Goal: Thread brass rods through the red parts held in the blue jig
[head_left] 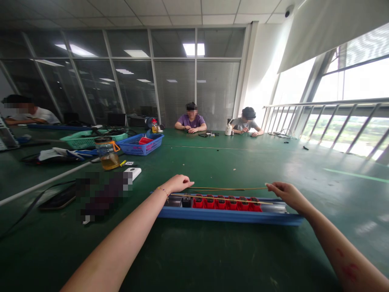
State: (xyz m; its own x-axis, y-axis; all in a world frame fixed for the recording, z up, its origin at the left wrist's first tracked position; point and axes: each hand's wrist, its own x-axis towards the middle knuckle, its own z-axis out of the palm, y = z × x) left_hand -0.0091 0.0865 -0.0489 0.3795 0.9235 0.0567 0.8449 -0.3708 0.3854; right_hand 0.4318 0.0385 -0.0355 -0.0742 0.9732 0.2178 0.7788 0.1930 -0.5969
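Our forearms flank the tray, left fingers and right fingers looking pinched on a stick just beyond it. If we bend it too hard, it could snap.

Green-topped table in a room lit by daylight from the right.
Glass partitions in pale frames lined the back, bright light panels showing in the dark panes. At right, a metal railing ran before the windows, a pale shade hung above, and greenery lay outside.
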